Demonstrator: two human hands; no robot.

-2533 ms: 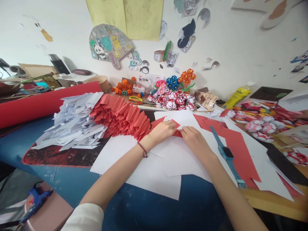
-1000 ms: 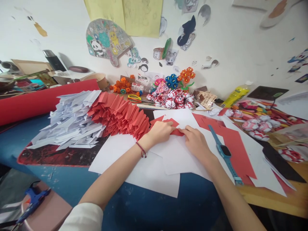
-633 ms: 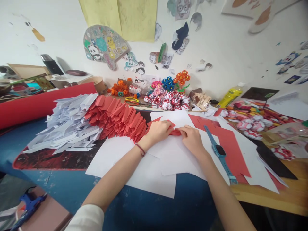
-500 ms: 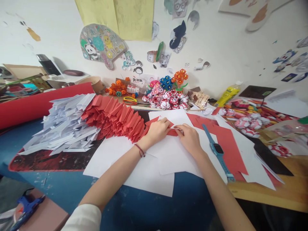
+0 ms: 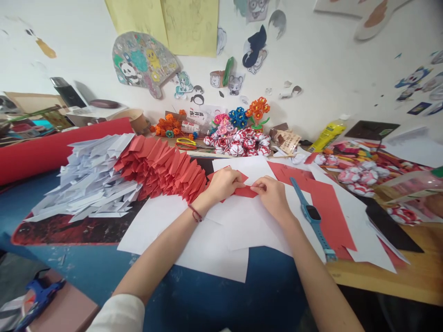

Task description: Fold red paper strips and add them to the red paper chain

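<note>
Between my two hands is a folded strip of red paper [image 5: 248, 191], held above white sheets [image 5: 211, 253]. My left hand [image 5: 224, 183], with a dark red bracelet at the wrist, pinches the strip's left part. At its right end, the thumb and fingers of my right hand [image 5: 272, 196] are closed on the same strip. More red paper shows just behind my left hand. To the left stands a packed row of folded red paper pieces [image 5: 162, 168], and beyond it a heap of folded white paper pieces [image 5: 93, 180].
A blue watch [image 5: 313, 214] lies right of my right hand, on red and white sheets. Red-and-white paper flowers [image 5: 242, 144] are piled at the back beside yellow-handled scissors [image 5: 186, 144]. A yellow bottle [image 5: 328, 133] leans at the back right. A blue glue gun [image 5: 39, 297] is at lower left.
The red strip shows more plainly between my hands now, its right end pinched in my right fingers. My left hand has shifted slightly left. The white edge at my right fingertips no longer shows.
</note>
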